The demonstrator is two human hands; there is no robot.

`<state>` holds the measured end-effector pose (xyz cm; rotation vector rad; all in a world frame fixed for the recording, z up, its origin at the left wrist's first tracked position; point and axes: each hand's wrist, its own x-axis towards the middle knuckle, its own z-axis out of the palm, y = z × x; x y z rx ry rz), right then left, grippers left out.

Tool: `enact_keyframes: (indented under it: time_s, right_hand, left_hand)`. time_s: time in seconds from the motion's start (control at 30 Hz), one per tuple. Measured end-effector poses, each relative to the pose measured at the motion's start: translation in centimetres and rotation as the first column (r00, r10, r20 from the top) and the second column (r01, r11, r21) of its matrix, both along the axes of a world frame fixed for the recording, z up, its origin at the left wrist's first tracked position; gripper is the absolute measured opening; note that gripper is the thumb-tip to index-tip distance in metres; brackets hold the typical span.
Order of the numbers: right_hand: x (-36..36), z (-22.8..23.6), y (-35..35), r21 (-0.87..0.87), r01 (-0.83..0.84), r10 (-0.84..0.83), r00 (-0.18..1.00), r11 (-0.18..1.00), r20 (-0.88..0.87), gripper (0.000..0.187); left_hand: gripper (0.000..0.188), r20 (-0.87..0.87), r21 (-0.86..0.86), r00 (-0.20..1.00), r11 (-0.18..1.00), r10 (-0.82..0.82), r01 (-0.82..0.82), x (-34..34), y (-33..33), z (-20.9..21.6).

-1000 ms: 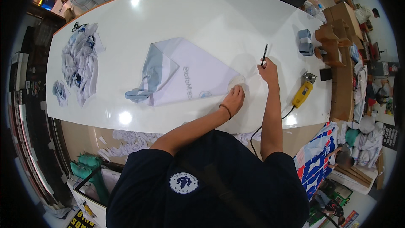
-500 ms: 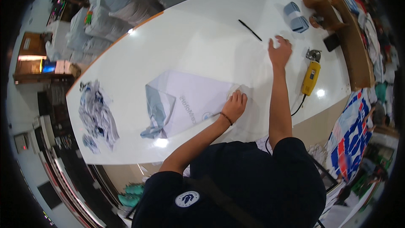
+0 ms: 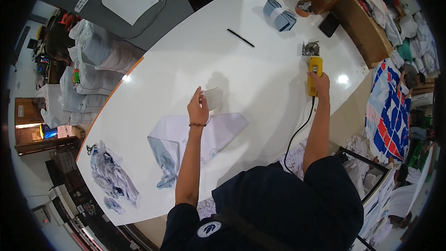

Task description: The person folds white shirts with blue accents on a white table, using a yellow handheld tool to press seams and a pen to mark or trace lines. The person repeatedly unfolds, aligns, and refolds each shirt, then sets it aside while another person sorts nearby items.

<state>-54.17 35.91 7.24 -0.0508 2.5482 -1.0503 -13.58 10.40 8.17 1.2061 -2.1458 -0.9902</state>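
Observation:
My right hand (image 3: 319,85) is wrapped round the yellow body of an electric rotary cloth cutter (image 3: 315,64). Its round metal blade end points away from me, and a black cord trails from it toward my body. Between the fingers of my left hand (image 3: 198,106) is a small, thin, pale see-through piece (image 3: 213,97), pinched by one side above the table. Just under that wrist lies a white cloth panel (image 3: 227,123) with faint print, its left end folded over to grey-blue cloth (image 3: 162,158).
A crumpled heap of white and blue cloth (image 3: 111,172) lies on the white table (image 3: 158,83) at the left. Toward the far right are a black pen (image 3: 240,37), a rolled blue-grey cloth (image 3: 279,15), a tape roll (image 3: 304,8), a dark phone (image 3: 329,25) and cardboard (image 3: 364,32).
My right hand has come down onto the cutter and taken hold of it. My left hand has lifted off the cloth panel's tip with the pale piece. The whole view has shifted.

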Motion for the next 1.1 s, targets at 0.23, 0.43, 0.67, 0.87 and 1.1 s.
enact_keyframes:
  time_s: [0.23, 0.43, 0.67, 0.87, 1.1]
  right_hand:
    - [4.6, 0.5, 2.5, -0.089, 0.003, 0.007, 0.994, 0.996, 0.111, 0.056]
    - [12.9, -0.1, 7.0, -0.267, 0.004, 0.047, 0.982, 0.964, 0.183, 0.061]
    - [25.2, 1.4, 11.8, -0.353, -0.080, 0.177, 0.952, 0.932, 0.251, 0.052]
    - [36.2, 3.5, 13.0, -0.529, 0.122, 0.177, 0.860, 0.840, 0.479, 0.063]
    - [41.8, 3.7, 13.1, -0.399, -0.242, 0.397, 0.840, 0.885, 0.371, 0.054]
  left_hand:
    - [0.027, -0.011, -0.052, 0.994, 0.993, 0.107, -0.108, 8.3, -3.1, 4.9]
    - [0.022, 0.057, -0.132, 0.929, 0.925, 0.366, -0.357, 25.6, -1.6, 3.7]
    - [0.027, 0.241, -0.273, 0.769, 0.801, 0.593, -0.533, 47.7, -1.0, -6.7]
    - [0.045, 0.217, -0.471, 0.634, 0.648, 0.743, -0.599, 45.2, 0.9, -8.1]
    - [0.052, 0.352, -0.370, 0.546, 0.649, 0.760, -0.664, 44.0, 1.2, -5.6]
